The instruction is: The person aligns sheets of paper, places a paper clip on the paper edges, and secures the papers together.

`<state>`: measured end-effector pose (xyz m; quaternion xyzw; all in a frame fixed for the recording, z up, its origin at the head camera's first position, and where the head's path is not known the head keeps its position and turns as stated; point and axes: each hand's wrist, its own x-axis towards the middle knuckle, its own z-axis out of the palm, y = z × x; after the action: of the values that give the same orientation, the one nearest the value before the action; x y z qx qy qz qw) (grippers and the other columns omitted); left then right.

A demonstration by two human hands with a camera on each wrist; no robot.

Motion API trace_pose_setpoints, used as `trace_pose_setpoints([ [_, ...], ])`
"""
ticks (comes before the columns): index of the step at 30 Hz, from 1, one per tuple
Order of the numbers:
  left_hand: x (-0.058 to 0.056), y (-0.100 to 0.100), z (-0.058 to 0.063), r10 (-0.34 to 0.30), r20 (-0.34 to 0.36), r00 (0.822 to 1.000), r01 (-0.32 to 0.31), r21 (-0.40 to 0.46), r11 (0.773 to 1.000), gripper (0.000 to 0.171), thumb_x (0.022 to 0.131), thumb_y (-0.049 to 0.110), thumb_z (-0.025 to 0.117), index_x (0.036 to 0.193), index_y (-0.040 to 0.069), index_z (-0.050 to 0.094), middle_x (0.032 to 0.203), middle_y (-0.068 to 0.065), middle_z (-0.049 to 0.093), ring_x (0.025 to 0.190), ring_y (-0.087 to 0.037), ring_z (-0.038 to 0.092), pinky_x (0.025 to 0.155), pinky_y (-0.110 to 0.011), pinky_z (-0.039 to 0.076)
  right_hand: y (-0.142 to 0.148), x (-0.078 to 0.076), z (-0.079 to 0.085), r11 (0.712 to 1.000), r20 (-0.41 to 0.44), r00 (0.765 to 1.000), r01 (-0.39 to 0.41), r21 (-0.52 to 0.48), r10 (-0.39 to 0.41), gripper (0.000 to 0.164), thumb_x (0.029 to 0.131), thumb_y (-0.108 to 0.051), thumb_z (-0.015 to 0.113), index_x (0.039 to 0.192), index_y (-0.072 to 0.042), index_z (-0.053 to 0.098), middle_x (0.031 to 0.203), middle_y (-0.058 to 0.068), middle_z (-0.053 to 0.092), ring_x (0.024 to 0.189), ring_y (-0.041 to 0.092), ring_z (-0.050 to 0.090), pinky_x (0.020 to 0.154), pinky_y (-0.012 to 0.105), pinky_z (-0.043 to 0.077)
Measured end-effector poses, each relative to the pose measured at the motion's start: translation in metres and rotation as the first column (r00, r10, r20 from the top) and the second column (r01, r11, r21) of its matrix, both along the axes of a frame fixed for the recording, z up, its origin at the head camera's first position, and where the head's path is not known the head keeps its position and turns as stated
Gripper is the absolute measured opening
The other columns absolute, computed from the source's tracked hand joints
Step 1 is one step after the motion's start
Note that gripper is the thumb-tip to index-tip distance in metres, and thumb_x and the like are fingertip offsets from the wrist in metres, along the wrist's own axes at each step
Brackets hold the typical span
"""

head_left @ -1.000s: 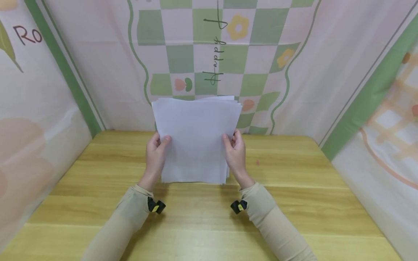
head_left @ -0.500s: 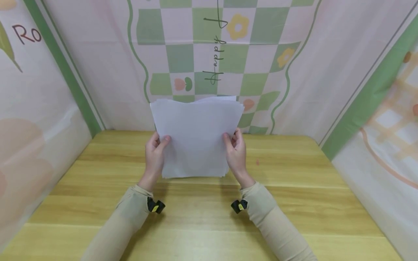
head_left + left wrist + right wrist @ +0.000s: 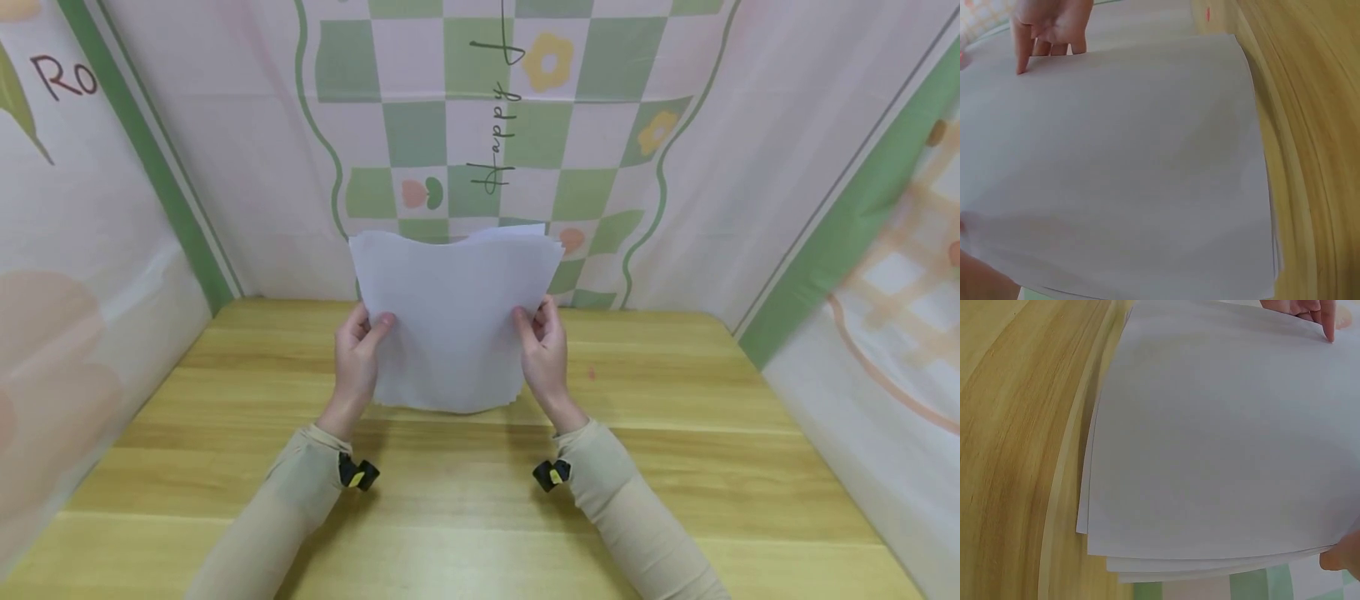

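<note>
A stack of white paper sheets is held up over the wooden table, its face toward me. My left hand grips the left edge, thumb on the front and fingers behind. On the opposite edge my right hand holds the sheets the same way. The stack bows, with its top edge dipping in the middle. Sheet edges are uneven: one corner sticks up at the top right, and in the right wrist view several layers of the paper fan out along the near side. The fingers behind the paper are mostly hidden.
The wooden table spreads under both forearms. Behind it hangs a curtain with green checks and flowers, close beyond the paper's top edge. Printed cloth also closes off the left side and the right. A small reddish mark lies on the table.
The paper has bent more: its top edge now sags in the middle and its bottom edge curves and sits slightly higher than a second ago. Both hands stay nearly in place.
</note>
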<state>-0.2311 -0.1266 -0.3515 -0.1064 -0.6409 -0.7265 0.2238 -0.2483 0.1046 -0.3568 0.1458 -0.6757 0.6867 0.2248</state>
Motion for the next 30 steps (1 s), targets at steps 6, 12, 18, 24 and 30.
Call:
trace_pose_setpoints([
  [6, -0.0001, -0.0007, -0.0016, 0.015, -0.017, 1.0, -0.015, -0.02, 1.0, 0.031, 0.092, 0.005, 0.054, 0.121, -0.006, 0.056, 0.113, -0.006, 0.067, 0.1, -0.009, 0.061, 0.089, -0.025, 0.044, 0.0027, 0.0006, -0.0011, 1.0, -0.015, 1.0, -0.012, 0.011, 0.012, 0.026, 0.098, -0.011, 0.049, 0.119, 0.004, 0.046, 0.117, 0.021, 0.058, 0.104, 0.016, 0.059, 0.09, 0.024, 0.046],
  [12, -0.002, -0.002, -0.0063, 0.01, -0.059, 0.998, -0.01, -0.008, 1.0, 0.031, 0.091, 0.007, 0.055, 0.12, -0.003, 0.058, 0.115, -0.012, 0.066, 0.1, -0.009, 0.062, 0.088, -0.023, 0.045, 0.0044, 0.0011, -0.0031, 0.999, -0.038, 0.998, -0.042, 0.018, 0.043, 0.026, 0.099, -0.012, 0.048, 0.119, 0.004, 0.045, 0.117, 0.02, 0.058, 0.105, 0.015, 0.059, 0.089, 0.023, 0.047],
  [18, -0.0013, -0.004, -0.0067, 0.014, -0.009, 1.0, -0.014, -0.017, 1.0, 0.032, 0.092, 0.005, 0.054, 0.123, -0.003, 0.056, 0.109, 0.002, 0.066, 0.101, -0.01, 0.062, 0.091, -0.024, 0.045, 0.0036, 0.0019, -0.003, 0.998, -0.041, 0.998, -0.053, 0.019, 0.054, 0.025, 0.099, -0.012, 0.048, 0.119, 0.002, 0.046, 0.118, 0.018, 0.058, 0.107, 0.016, 0.058, 0.091, 0.025, 0.046],
  [24, -0.0009, -0.005, -0.0065, 0.015, 0.017, 1.0, -0.015, -0.027, 1.0, 0.032, 0.093, 0.005, 0.052, 0.124, -0.003, 0.055, 0.115, -0.007, 0.063, 0.105, -0.012, 0.06, 0.094, -0.026, 0.044, 0.0024, 0.0037, -0.0023, 0.998, -0.039, 0.998, -0.053, 0.018, 0.054, 0.025, 0.099, -0.012, 0.049, 0.119, 0.003, 0.046, 0.116, 0.018, 0.058, 0.104, 0.015, 0.059, 0.089, 0.024, 0.046],
  [30, -0.0017, -0.005, -0.0068, 0.021, 0.037, 0.999, -0.02, -0.011, 1.0, 0.033, 0.093, 0.004, 0.053, 0.125, -0.004, 0.054, 0.118, -0.014, 0.062, 0.103, -0.011, 0.06, 0.092, -0.025, 0.044, 0.0022, 0.004, -0.0032, 0.999, -0.036, 0.998, -0.052, 0.017, 0.053, 0.026, 0.098, -0.013, 0.049, 0.119, 0.003, 0.045, 0.116, 0.018, 0.058, 0.105, 0.015, 0.059, 0.089, 0.023, 0.046],
])
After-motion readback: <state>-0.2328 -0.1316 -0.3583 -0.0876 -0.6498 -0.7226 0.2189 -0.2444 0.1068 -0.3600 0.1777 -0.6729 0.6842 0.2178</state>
